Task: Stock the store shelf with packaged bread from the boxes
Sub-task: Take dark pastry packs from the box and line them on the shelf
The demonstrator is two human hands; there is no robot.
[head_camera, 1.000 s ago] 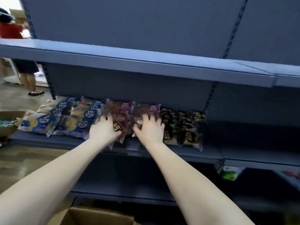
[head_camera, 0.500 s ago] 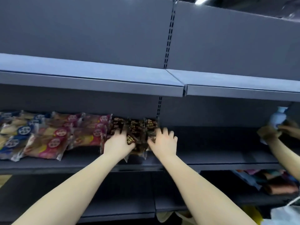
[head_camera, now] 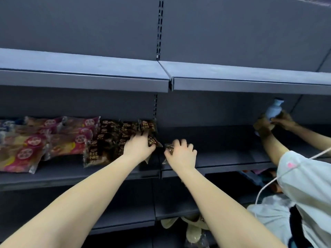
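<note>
Grey-blue steel shelf fills the view. Its middle tier is stocked from the left with red bread packs, then a block of dark brown bread packs that ends at the slotted upright; the bay beyond holds no bread.

Stocking is partly done, and the step in hand looks like extending the dark row rightward. The left hand lies over the block's right end, fingers curled round the corner of one dark pack. The right hand is just beside it but apart, fingers curled down over a small pack on the shelf past the upright.

Next, I judge, that pack needs laying flat and squaring against the block before release.

Half a second ago both hands sat close together on the block; the right hand has now moved right with its pack. At far right another person's hands hold a white bottle, as before.
</note>
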